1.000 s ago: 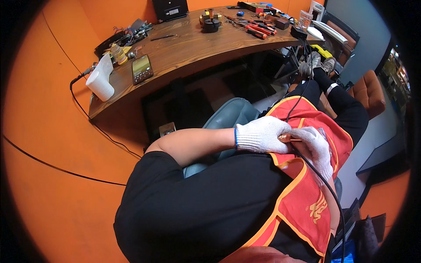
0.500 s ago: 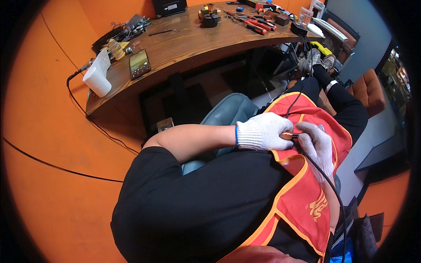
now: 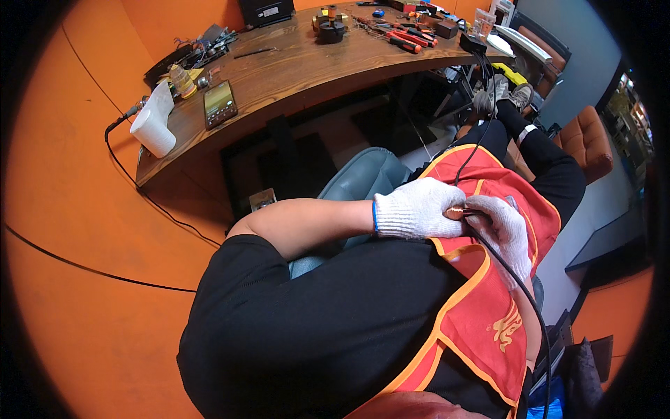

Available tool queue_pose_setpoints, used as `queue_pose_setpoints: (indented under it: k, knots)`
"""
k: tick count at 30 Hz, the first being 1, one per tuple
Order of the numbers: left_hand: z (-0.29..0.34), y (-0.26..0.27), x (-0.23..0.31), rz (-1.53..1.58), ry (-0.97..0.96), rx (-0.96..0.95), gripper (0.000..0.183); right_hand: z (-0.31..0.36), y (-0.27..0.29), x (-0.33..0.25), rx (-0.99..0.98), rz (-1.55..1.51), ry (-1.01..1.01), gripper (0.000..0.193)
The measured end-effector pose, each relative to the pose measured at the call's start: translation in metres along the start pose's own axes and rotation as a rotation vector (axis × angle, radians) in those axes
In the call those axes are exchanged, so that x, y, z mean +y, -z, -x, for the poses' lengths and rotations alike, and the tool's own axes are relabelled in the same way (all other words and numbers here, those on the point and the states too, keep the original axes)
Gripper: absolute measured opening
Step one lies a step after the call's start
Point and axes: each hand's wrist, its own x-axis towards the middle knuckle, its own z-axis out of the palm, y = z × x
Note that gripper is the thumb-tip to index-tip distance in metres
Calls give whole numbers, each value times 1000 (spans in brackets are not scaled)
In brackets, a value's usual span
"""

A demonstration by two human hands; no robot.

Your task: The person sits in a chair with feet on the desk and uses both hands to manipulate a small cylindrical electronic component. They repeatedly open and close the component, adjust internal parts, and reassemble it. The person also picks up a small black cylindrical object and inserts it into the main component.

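Both my hands wear white knitted gloves and meet over the red apron (image 3: 481,171) on my lap. My left hand (image 3: 422,209) is closed around a small copper-coloured piece (image 3: 456,211), its end poking out between the fingers; the rest is hidden. Facing it, my right hand (image 3: 504,230) is closed in a pinch at a black cable (image 3: 513,272) beside the copper-coloured end. From there the cable curves down past my right forearm. Another black cable stretch (image 3: 471,157) runs from my hands up over the apron toward the table.
Ahead, a brown wooden table (image 3: 293,73) bears a phone (image 3: 220,105), a white paper roll (image 3: 153,133), red-handled pliers (image 3: 405,43) and a dark cylindrical part (image 3: 331,31). A teal chair (image 3: 366,174) is beneath me. A brown chair (image 3: 587,143) stands at the right.
My right fingers have shifted slightly left and curled closer to the copper-coloured end. My left hand has stayed almost in place.
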Motion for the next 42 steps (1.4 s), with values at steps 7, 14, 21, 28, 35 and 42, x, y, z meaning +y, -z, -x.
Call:
queue_pose_setpoints:
  k: [7,14,21,28,35,42]
  knots:
    - [2,1,2,-39,55,1,47,0,-4,-4,83,-34,-128,31]
    - [0,-2,3,-80,42,-14,49,-3,1,-12,27,-58,-120,23]
    - [-2,-3,-5,52,-30,36,52,-6,-1,-8,53,31,105,29]
    - [-1,-6,2,-44,10,33,48,-5,-2,-9,63,-78,-77,24]
    - [0,2,6,-63,76,-55,44,-2,-7,-9,199,-64,-108,30]
    - [0,3,1,123,70,-53,42,-9,-10,-2,135,-75,170,20]
